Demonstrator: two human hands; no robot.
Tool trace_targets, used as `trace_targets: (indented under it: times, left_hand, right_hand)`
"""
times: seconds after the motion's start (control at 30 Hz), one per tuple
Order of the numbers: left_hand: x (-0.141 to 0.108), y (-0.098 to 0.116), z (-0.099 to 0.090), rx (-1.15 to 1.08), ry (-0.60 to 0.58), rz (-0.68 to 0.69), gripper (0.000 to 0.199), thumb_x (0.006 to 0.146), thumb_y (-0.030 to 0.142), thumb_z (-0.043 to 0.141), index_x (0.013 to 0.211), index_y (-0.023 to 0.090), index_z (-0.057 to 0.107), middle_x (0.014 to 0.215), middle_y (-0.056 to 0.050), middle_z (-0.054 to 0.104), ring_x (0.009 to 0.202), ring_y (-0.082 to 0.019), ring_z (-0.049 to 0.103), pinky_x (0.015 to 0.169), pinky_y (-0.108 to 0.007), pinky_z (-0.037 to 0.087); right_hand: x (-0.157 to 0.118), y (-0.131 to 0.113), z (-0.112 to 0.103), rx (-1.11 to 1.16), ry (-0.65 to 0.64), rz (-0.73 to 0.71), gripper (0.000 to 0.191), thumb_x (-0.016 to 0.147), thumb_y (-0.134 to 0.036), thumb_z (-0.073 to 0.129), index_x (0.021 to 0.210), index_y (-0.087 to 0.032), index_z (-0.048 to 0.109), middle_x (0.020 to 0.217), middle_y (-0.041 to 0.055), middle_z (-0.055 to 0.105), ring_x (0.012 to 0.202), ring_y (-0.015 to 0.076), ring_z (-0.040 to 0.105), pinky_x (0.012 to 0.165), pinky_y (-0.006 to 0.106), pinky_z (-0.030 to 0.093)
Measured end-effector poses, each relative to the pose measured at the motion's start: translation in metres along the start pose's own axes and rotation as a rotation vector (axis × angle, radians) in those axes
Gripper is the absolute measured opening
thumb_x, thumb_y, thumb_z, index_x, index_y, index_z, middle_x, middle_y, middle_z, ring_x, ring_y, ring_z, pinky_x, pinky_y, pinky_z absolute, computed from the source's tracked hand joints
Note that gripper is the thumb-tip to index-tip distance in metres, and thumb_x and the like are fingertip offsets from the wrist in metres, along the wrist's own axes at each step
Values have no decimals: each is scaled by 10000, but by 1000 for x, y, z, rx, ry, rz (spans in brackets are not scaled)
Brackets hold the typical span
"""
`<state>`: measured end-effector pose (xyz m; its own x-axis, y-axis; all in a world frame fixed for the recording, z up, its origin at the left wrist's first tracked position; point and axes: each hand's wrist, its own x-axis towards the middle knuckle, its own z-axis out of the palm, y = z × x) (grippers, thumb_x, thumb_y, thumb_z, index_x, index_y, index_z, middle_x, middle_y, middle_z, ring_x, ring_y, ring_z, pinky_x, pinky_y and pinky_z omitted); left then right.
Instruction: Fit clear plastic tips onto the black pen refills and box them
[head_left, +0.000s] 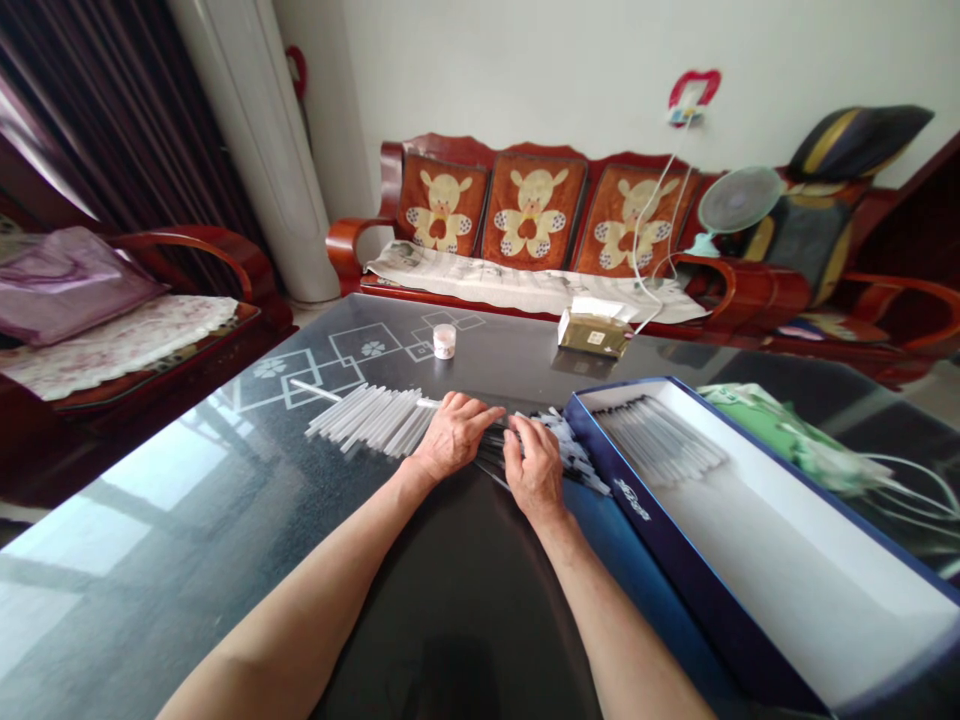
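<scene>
My left hand (453, 432) is closed, its fingers bent toward the right. A white tube pokes out from its left side and appears to be held in it. Close beside it, my right hand (535, 464) has thumb and fingers drawn together; whatever is between them is hidden. Many translucent white tubes (367, 418) lie side by side to the left of my left hand. Thin dark sticks (491, 458) lie partly under both hands. Right of my right hand is a loose heap of dark pieces with white ends (576, 455).
A long blue box (750, 560) with a white inside stands at the right, holding a row of clear tubes with dark tips (660, 438). Farther back are a small white cup (444, 342) and a tissue box (595, 334). Green plastic packaging (795, 435) lies beyond the blue box.
</scene>
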<state>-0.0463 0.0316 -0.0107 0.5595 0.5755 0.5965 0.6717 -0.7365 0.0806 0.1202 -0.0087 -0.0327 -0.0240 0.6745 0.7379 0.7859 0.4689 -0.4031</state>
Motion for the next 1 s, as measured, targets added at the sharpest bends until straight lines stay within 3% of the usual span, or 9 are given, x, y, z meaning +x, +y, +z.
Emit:
trace_targets:
  times: [0.27, 0.4, 0.5, 0.57, 0.67, 0.8, 0.9, 1.0]
  left_hand:
    - [-1, 8, 7, -79, -12, 63, 412, 978, 223, 316, 1360, 180, 467, 912, -72, 645, 858, -187, 541, 842, -357, 432]
    - [0, 11, 3, -80, 34, 59, 390, 961, 208, 359, 1326, 194, 496, 1062, -97, 643, 972, -202, 559, 888, -388, 436]
    - [0, 12, 2, -108, 163, -52, 312, 937, 255, 437, 1197, 172, 589, 1118, -117, 628, 1030, -216, 560, 904, -385, 449]
    - [-2, 10, 3, -173, 240, -219, 265, 922, 321, 479, 1018, 155, 663, 960, -105, 655, 895, -195, 602, 811, -334, 483]
    - [-2, 5, 7, -393, 244, -489, 332, 908, 419, 494, 866, 157, 693, 743, -59, 649, 688, -156, 614, 672, -282, 485]
    - [3, 2, 7, -987, 234, -733, 456, 849, 556, 529, 1012, 154, 668, 792, -46, 688, 662, -154, 641, 652, -285, 509]
    - [8, 1, 3, -1340, 272, -806, 515, 775, 572, 614, 1085, 161, 623, 888, -59, 695, 725, -158, 658, 691, -307, 533]
    - [11, 0, -2, -1436, 236, -788, 480, 790, 534, 605, 1099, 166, 609, 835, -39, 665, 659, -124, 625, 660, -296, 532]
  right_hand:
    - [2, -3, -1, 115, 31, 2, 236, 938, -295, 450, 1056, -167, 611, 947, 113, 688, 909, 223, 631, 843, 378, 502]
    - [3, -3, -2, 176, 50, 56, 181, 912, -313, 498, 950, -196, 630, 893, 85, 709, 838, 200, 658, 801, 345, 525]
    - [6, 1, -5, 173, 144, 158, 164, 883, -326, 541, 911, -199, 641, 863, 71, 717, 798, 190, 667, 788, 331, 531]
    - [7, 4, -7, 199, 209, 251, 168, 865, -336, 563, 905, -196, 645, 852, 65, 716, 778, 187, 670, 783, 329, 536]
    - [5, 3, -7, 293, 211, 345, 184, 841, -355, 585, 911, -195, 644, 851, 57, 713, 753, 183, 675, 760, 322, 549]
    - [1, -9, -5, 364, 69, 274, 129, 817, -321, 607, 876, -214, 648, 820, 29, 711, 751, 173, 674, 758, 304, 548]
    - [-1, -21, -5, 392, -44, 166, 85, 814, -280, 603, 859, -221, 644, 798, 14, 709, 746, 167, 669, 762, 296, 538]
    - [-2, -25, -8, 423, -107, 98, 96, 838, -265, 570, 881, -219, 643, 848, 31, 709, 801, 174, 668, 792, 302, 529]
